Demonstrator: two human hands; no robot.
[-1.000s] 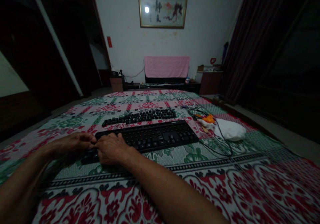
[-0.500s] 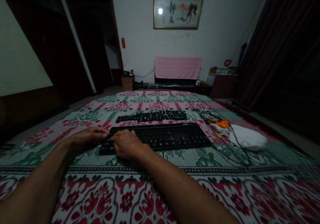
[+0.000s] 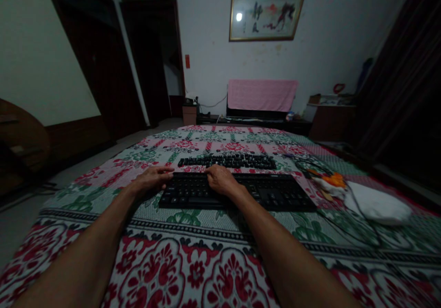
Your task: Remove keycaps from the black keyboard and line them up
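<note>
A black keyboard (image 3: pixel 272 193) lies on a bed covered with a red, green and white floral bedspread (image 3: pixel 193 271). My left hand (image 3: pixel 153 178) rests at the keyboard's left end, fingers curled against its edge. My right hand (image 3: pixel 220 179) lies on top of the keys near the middle, fingers bent down onto them. A second black keyboard (image 3: pixel 227 161) lies just behind the first, untouched.
A white cloth bundle (image 3: pixel 375 204) with an orange object (image 3: pixel 336 179) and black cables (image 3: pixel 365 225) lies to the right. A pink cloth-covered cabinet (image 3: pixel 262 96), a framed picture (image 3: pixel 267 15) and dark curtains stand at the far wall. Dark wardrobe on the left.
The view has turned left, so everything sits further right in frame. My right hand has slid from the keyboard's left end toward its middle. My left hand stays at the left end.
</note>
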